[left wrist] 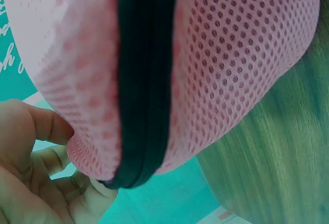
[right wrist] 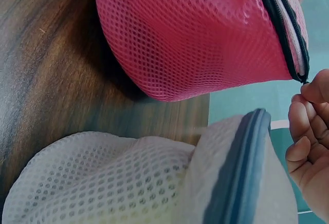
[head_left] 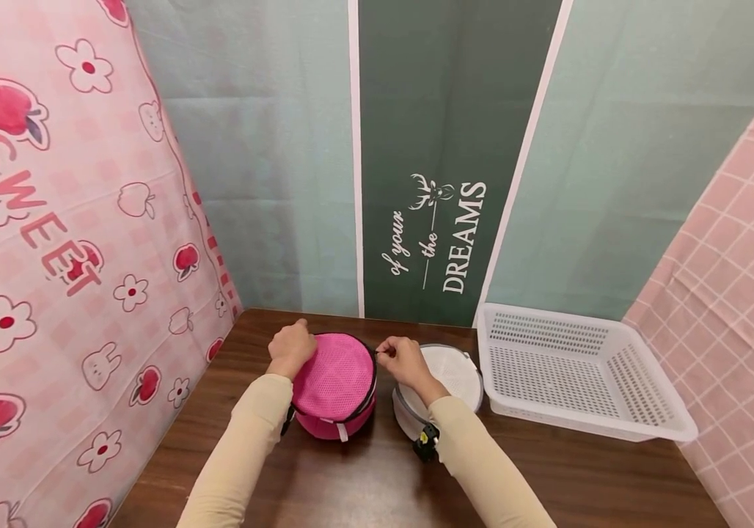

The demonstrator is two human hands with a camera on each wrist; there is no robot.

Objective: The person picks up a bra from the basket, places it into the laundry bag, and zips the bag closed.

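Note:
A round pink mesh laundry bag (head_left: 336, 375) with a black zipper (left wrist: 146, 80) round its top stands on the table. At its far left rim my left hand (head_left: 293, 347) grips the mesh between thumb and fingers, as the left wrist view shows. My right hand (head_left: 406, 361) is at the bag's right rim, thumb and forefinger pinching the small zipper pull (right wrist: 304, 83). A white mesh laundry bag (head_left: 454, 372) with a grey-edged top stands just right of the pink one, partly under my right wrist. In the right wrist view the pink bag's zipper shows a pale gap along it.
A white perforated plastic basket (head_left: 588, 425) stands at the right on the brown wooden table (head_left: 364, 484). Behind hangs a green curtain (head_left: 271, 183) with lettering. Pink patterned cloth (head_left: 73, 330) borders the left side, pink checked cloth (head_left: 740, 293) the right.

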